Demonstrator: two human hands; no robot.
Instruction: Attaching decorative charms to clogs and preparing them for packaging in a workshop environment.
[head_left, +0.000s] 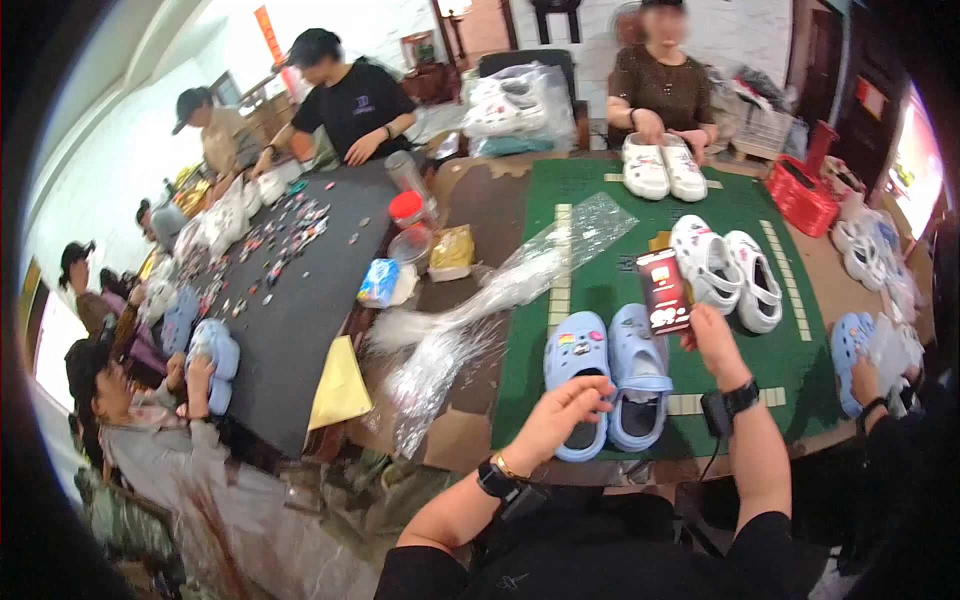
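A pair of light-blue clogs stands side by side before me on the green mat [520,400]. The left clog [577,345] carries colourful charms on its top; the right clog [638,350] has its strap behind and a white lining showing. My left hand [572,408] hovers over the heel of the left clog, fingers loosely bent with nothing visible in them. In my right hand [712,340] is a phone [664,290], its screen lit dark red, above the mat. Just beyond it lie two white clogs [705,262] with charms.
Across the mat a person holds white clogs [647,168]. Clear plastic film [500,290] stretches to my left, near a yellow sheet [341,385] and a blue packet [379,283]. Loose charms [300,225] cover a dark table where others work. A red bag [803,195] stands at right.
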